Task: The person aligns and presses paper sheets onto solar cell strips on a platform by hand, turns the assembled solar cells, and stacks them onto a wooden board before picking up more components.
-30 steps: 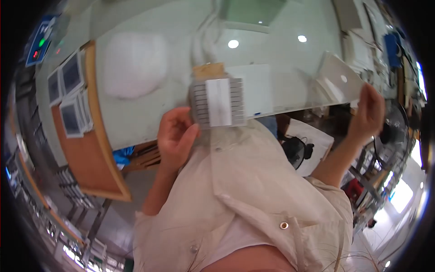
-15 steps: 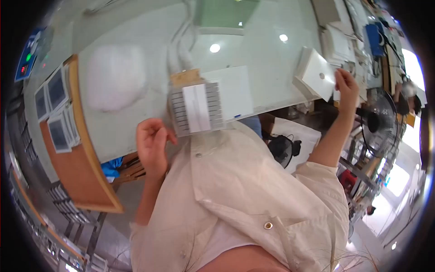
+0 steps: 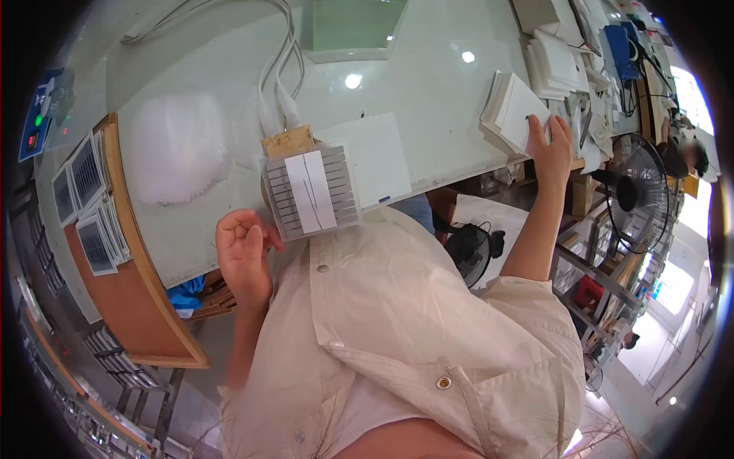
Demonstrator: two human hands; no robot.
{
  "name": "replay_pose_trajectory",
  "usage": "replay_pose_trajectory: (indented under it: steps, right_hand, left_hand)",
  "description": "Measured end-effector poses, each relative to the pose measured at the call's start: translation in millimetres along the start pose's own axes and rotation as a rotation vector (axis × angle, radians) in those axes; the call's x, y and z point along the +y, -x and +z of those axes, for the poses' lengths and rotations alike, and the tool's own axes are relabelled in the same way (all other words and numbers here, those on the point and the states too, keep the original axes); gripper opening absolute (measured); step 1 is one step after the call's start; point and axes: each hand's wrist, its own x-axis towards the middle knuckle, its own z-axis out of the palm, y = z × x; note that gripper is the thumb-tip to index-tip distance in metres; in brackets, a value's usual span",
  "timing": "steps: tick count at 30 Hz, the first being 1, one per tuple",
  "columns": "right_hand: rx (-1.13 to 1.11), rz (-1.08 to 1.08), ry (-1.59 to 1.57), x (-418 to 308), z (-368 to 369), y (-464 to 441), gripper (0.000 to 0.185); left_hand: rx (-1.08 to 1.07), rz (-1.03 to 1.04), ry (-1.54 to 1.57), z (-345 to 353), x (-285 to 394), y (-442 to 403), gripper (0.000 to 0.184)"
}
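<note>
Palm up, my left hand [image 3: 246,249] is beside the near left corner of a grey striped panel [image 3: 344,187], its fingers curled loosely and apart, holding nothing. A white strip [image 3: 311,191] with dark lines lies across the panel's middle. Behind the panel is a tan block [image 3: 288,141] with white cables running from it. A white sheet [image 3: 378,157] lies right of the panel. My right hand [image 3: 549,145] is at a stack of white sheets [image 3: 514,111] near the table's right edge, its fingertips on the stack's right side.
An orange-brown board [image 3: 126,306] with framed dark panels [image 3: 86,172] is at the left. Bubble wrap [image 3: 180,145] lies beside it. A green pad [image 3: 355,27] is at the back, paper piles [image 3: 556,65] at the right. Beyond the edge stand a black fan [image 3: 638,195] and a person [image 3: 677,157].
My right hand has moved inward and down onto the stack of white sheets. My left hand has drawn back from the striped panel and opened. The view has shifted.
</note>
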Motion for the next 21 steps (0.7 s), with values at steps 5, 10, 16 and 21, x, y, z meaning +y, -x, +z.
replay_pose_trajectory:
  steps: [5, 10, 16, 21]
  right_hand:
    - [0.133, -0.039, 0.265, -23.0, -7.5, 11.3, 0.061]
    - [0.302, 0.003, 0.292, -10.2, 8.9, 8.7, 0.059]
    - [0.146, 0.033, 0.191, -9.1, 6.8, 10.5, 0.054]
    - [0.370, -0.124, 0.270, -18.3, 2.5, 14.9, 0.048]
  left_hand:
    - [-0.007, -0.002, -0.010, -1.1, -0.1, 0.1, 0.021]
    - [-0.018, -0.001, -0.004, -1.1, 0.3, -0.2, 0.022]
    - [-0.028, 0.002, -0.013, -2.6, -1.0, -0.1, 0.022]
    - [-0.037, -0.002, -0.011, -3.1, -0.4, 0.2, 0.022]
